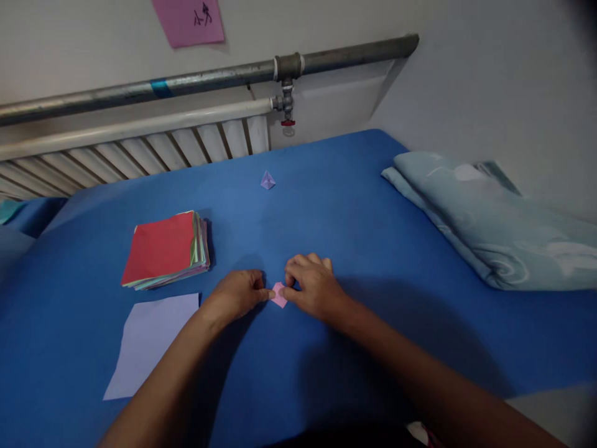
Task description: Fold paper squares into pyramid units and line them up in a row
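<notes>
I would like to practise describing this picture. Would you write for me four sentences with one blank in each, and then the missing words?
1. The left hand and the right hand both touch a small folded paper whose colour is ____.
2. The top sheet of the paper stack is ____.
3. The folded cloth lies nearer to the ____ hand.
4. The wide surface under the stack is ____.

Missing words: pink; red; right; blue.
</notes>
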`<state>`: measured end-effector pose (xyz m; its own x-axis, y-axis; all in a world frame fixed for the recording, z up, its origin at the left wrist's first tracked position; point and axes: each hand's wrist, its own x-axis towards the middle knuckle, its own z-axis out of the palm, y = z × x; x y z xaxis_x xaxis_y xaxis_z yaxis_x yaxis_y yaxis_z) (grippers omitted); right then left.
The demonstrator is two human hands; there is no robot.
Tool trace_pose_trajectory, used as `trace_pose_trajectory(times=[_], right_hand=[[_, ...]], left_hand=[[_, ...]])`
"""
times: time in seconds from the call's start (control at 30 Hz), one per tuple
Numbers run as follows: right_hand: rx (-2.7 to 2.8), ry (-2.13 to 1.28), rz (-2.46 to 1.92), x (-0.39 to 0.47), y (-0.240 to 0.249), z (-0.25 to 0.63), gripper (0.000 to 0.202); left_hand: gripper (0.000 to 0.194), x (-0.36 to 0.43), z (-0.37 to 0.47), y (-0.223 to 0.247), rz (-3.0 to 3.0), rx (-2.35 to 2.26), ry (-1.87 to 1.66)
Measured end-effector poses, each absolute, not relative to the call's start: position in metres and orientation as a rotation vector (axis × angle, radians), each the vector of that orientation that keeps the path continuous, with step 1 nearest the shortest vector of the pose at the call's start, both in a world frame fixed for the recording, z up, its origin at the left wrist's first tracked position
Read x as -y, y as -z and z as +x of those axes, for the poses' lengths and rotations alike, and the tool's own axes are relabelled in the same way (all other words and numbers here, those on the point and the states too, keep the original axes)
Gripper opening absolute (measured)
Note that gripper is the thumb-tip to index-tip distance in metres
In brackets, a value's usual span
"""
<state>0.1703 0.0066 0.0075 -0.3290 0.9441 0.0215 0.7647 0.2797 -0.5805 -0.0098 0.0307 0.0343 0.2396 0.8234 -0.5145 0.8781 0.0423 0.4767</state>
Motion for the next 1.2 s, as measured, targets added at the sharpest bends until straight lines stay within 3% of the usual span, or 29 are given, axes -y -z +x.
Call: trace_pose_trajectory(times=[0.17, 0.3, 0.43, 0.7, 0.87, 0.93, 1.03, 1.2], right_hand=[[2.162, -0.669, -1.467, -0.004, -0.002, 0.179, 0.015], [2.138, -0.676, -1.473, -0.005, -0.001, 0.183, 0.011], [2.095, -0.735, -1.439, -0.006, -0.003, 0.188, 0.013], [1.927, -0.812, -1.37, -0.016, 0.004, 0.196, 0.018], [1.786, -0.869, -1.331, -0.016, 0.004, 0.195, 0.01], [1.639, -1.03, -1.335, -0.013, -0.001, 0.19, 0.008], [1.376, -1.372, -1.243, -0.008, -0.01, 0.18, 0.021], [1.213, -1.548, -1.165, -0.007, -0.014, 0.169, 0.02]], left_hand=[[0.027, -0.025, -0.015, -0.032, 1.839, -1.601, 0.156], [0.018, -0.027, -0.004, -0.04, 2.099, -1.533, 0.181], [0.031, -0.039, 0.022, -0.053, 2.483, -1.226, 0.338], [0.013, -0.052, 0.032, -0.058, 2.447, -1.153, 0.464], [0.011, -0.045, 0.0, -0.05, 1.827, -1.126, 0.053], [0.016, -0.039, -0.007, -0.044, 1.488, -1.086, -0.302], [0.027, -0.028, -0.002, -0.036, 1.112, -1.046, -0.761], [0.033, -0.015, 0.018, -0.026, 0.821, -1.072, -1.033]])
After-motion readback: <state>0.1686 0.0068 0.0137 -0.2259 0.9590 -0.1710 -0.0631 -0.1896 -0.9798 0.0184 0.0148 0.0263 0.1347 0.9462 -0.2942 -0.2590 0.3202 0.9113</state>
